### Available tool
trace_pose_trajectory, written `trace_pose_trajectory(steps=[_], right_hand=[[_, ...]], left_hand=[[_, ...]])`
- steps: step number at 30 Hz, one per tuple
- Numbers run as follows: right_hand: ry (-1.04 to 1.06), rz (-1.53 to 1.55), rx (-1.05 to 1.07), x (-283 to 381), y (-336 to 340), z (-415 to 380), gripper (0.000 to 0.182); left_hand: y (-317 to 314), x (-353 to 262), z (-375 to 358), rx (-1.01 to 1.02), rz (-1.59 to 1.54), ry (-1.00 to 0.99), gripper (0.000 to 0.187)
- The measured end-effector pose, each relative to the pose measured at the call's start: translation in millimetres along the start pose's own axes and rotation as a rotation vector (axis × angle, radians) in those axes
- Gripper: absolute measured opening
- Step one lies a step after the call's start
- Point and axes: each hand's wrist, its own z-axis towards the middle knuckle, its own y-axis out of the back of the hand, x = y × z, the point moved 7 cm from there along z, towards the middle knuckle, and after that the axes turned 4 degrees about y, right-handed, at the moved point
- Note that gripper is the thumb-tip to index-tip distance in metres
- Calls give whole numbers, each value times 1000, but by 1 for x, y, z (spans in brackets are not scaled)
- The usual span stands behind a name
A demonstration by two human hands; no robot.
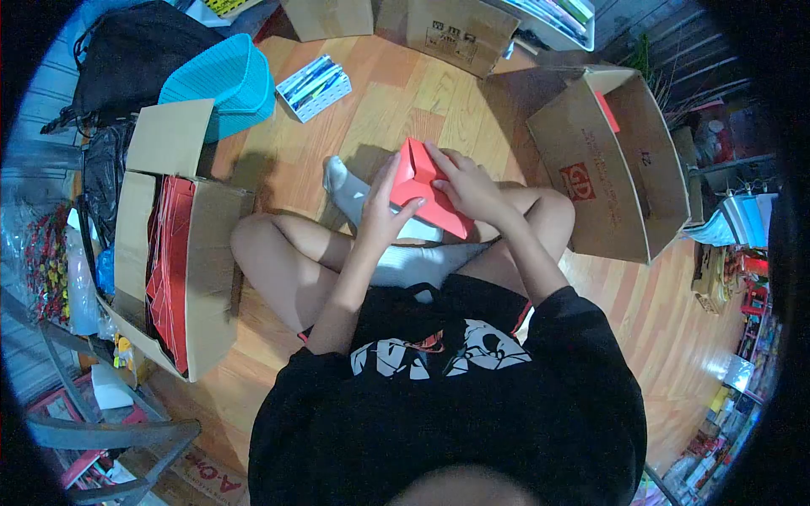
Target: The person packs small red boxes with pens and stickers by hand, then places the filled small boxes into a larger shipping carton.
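Note:
A piece of folded red card (424, 190) with creased flaps is held between my two hands, above my crossed legs. My left hand (386, 207) grips its left side, thumb pressed on the near part and fingers along the edge. On the opposite side, my right hand (467, 187) has its fingers curled over the card. To my left, an open cardboard box (215, 278) lies with several flat red cards (173, 270) packed inside. An open cardboard box (582, 177) at my right has a red piece (607, 111) near its inner edge.
A turquoise plastic basket (232, 80) and a white basket of pens or similar sticks (314, 87) stand ahead on the wooden floor. Further cardboard boxes (456, 38) line the far side. A grey metal frame (110, 434) is at lower left, and crowded shelves (734, 405) at lower right.

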Motion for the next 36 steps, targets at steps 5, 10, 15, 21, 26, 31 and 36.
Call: trace_pose_trajectory(steps=[5, 10, 15, 21, 26, 31, 36], right_hand=[[-19, -128, -129, 9, 1, -4, 64], [-66, -30, -115, 2, 2, 1, 67], [-164, 25, -10, 5, -2, 6, 64], [270, 237, -49, -7, -5, 11, 56], [-14, 683, 10, -9, 9, -4, 51], [-99, 483, -207, 4, 21, -27, 41], [-206, 641, -361, 13, 39, -53, 42]], left_hand=[[-2, -3, 0, 17, 65, -25, 75], [-2, 1, -2, -13, 52, -61, 74], [0, 5, -5, -27, 37, -74, 74], [-6, 15, -11, -10, -28, 23, 78], [-28, 59, -20, -138, -722, 474, 92], [-26, 35, -18, -221, -689, 431, 96], [17, -62, -4, -300, -345, -99, 91]])
